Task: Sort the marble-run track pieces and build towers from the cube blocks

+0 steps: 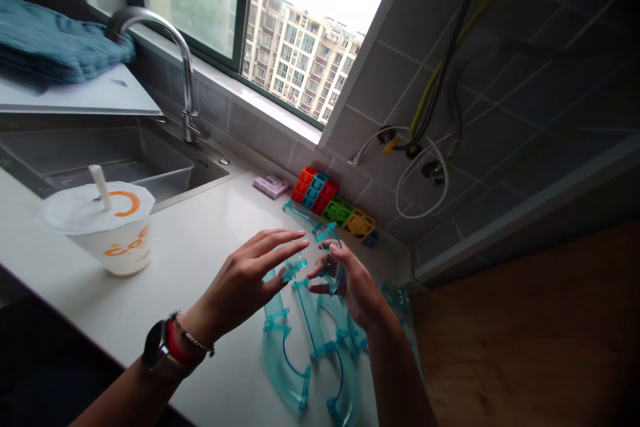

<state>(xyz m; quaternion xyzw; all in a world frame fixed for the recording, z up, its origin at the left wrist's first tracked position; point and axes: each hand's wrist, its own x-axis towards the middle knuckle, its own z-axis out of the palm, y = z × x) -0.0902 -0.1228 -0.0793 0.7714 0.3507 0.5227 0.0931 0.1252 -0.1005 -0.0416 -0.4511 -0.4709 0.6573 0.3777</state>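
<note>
Several clear teal curved track pieces [295, 360] lie on the white countertop [200, 247] in front of me. My right hand [350, 280] is closed around one curved teal track piece [330, 250], lifted slightly above the others. My left hand [253, 277] hovers just left of it, fingers stretched out and apart, holding nothing, fingertips close to the held piece. A watch and red band sit on my left wrist.
A white cup with a straw and orange print [107, 227] stands at the left. A steel sink [100, 160] and tap [185, 80] lie behind it. Coloured square blocks [335, 203] and a small purple block [271, 185] line the tiled back wall. Hoses [425, 147] hang from the wall.
</note>
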